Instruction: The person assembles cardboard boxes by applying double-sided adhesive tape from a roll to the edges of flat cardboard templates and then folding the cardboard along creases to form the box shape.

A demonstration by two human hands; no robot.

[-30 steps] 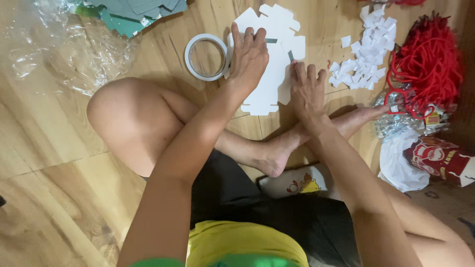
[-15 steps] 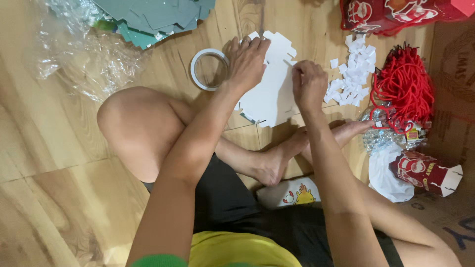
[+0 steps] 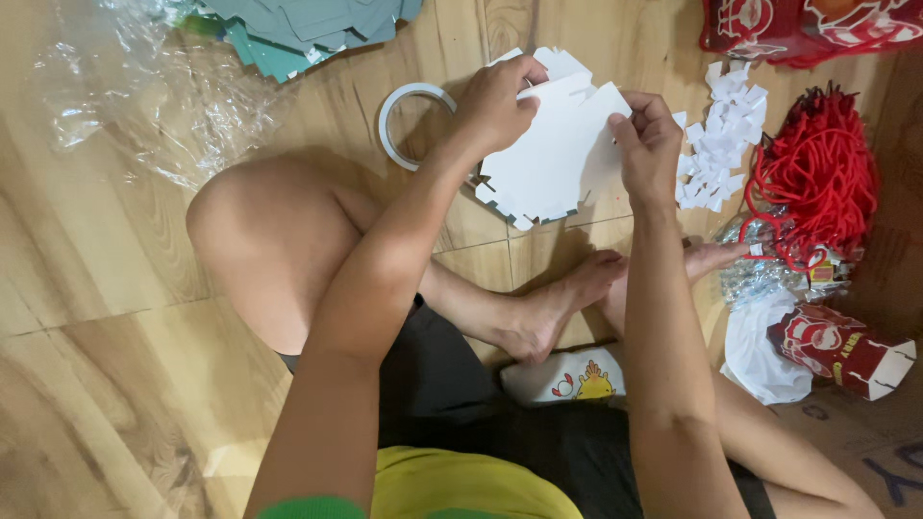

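A white die-cut card sheet (image 3: 553, 154) with notched edges is lifted off the wooden floor and partly folded. My left hand (image 3: 497, 101) grips its upper left edge. At the sheet's right edge my right hand (image 3: 647, 144) pinches a flap. A roll of white tape (image 3: 386, 120) lies on the floor just left of my left hand. My crossed bare legs and feet (image 3: 553, 308) are below the sheet.
A pile of small white paper scraps (image 3: 719, 135) lies right of the sheet. Red cords (image 3: 817, 183) are heaped further right, near red printed boxes (image 3: 846, 351). Teal card sheets (image 3: 298, 29) and crumpled clear plastic (image 3: 135, 91) lie at the upper left.
The card sheet lay flat under both hands; now both hands have lifted it and bent it into a fold. The view has shifted slightly.
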